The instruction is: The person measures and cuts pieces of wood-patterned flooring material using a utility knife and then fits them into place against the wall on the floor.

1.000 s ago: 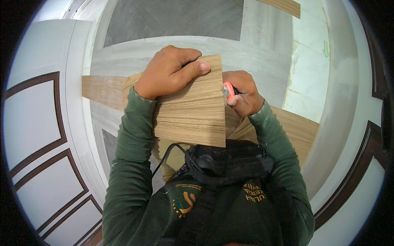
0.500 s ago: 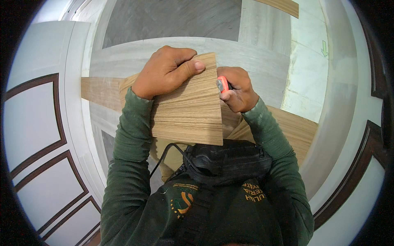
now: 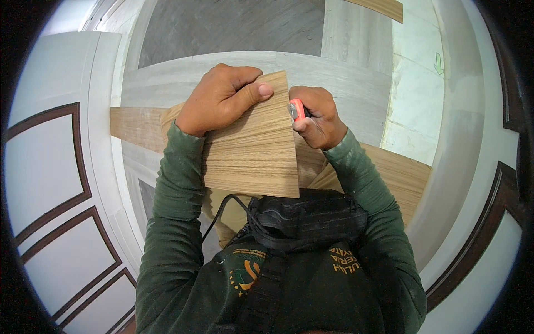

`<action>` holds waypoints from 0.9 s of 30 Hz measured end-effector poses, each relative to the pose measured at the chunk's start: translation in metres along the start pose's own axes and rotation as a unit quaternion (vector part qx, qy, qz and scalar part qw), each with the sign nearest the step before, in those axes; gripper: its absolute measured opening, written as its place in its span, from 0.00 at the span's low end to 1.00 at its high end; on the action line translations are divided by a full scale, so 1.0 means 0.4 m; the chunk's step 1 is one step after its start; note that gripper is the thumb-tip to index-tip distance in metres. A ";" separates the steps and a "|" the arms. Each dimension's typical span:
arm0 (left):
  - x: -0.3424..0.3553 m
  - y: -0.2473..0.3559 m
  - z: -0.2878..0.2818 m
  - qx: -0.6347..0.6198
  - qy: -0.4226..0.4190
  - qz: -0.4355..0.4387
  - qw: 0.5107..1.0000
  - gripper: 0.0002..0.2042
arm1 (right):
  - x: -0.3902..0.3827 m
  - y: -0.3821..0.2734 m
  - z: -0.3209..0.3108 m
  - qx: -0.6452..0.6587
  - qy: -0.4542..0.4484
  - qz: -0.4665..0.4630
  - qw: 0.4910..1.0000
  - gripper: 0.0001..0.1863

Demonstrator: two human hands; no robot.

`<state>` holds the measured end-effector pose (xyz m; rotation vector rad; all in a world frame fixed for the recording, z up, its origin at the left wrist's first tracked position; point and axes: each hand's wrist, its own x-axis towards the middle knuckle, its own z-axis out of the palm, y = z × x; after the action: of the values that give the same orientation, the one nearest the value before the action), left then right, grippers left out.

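Observation:
My left hand (image 3: 222,100) grips the upper left part of a wood-grain plank piece (image 3: 250,150), thumb on its face and fingers behind it. The piece is held tilted in front of my body, its lower edge close to a black bag (image 3: 306,220) at my waist. In my closed right hand (image 3: 320,119) is a utility knife (image 3: 297,109) with a red-orange and grey end. The knife is right at the plank piece's right edge. My fingers hide most of its body, and the blade cannot be made out.
Another wood-grain plank (image 3: 397,172) lies beneath my right arm, and one (image 3: 136,125) sticks out at the left. Grey planks (image 3: 356,72) surround a dark grey panel (image 3: 233,25). White tiles (image 3: 414,106) run along the right. White panelled surfaces with dark brown trim (image 3: 47,150) stand on both sides.
Both hands, the plank piece and the knife have shifted very slightly left. The grips look the same.

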<state>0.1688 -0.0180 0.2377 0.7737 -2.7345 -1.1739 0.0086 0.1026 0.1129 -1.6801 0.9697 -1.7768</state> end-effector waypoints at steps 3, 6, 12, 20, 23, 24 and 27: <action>-0.012 0.015 0.009 0.013 -0.042 -0.003 0.999 0.23 | 0.007 0.009 0.012 -0.003 0.052 0.061 0.997 0.16; -0.009 0.039 0.032 0.043 -0.069 0.022 0.996 0.23 | 0.023 0.047 -0.010 0.001 0.002 0.113 0.994 0.12; -0.010 0.031 0.013 0.091 -0.052 0.016 0.994 0.24 | -0.065 0.022 -0.008 0.052 0.083 0.139 0.985 0.26; 0.016 0.010 0.004 0.030 -0.048 0.005 0.998 0.22 | -0.090 -0.014 0.018 0.044 0.036 0.064 0.996 0.33; 0.015 0.008 0.005 0.044 -0.037 0.019 0.998 0.22 | -0.075 -0.031 0.012 0.037 0.042 0.079 0.995 0.32; 0.014 0.008 0.005 0.050 -0.032 0.025 0.998 0.22 | -0.070 -0.036 0.011 0.036 0.044 0.087 0.995 0.32; 0.016 0.016 0.001 0.036 -0.033 0.032 0.998 0.22 | -0.057 -0.032 0.017 0.025 0.048 0.077 0.996 0.32</action>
<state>0.1604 -0.0169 0.2410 0.6607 -2.8461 -1.1131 0.0193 0.1271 0.1084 -1.4612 1.0577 -1.7773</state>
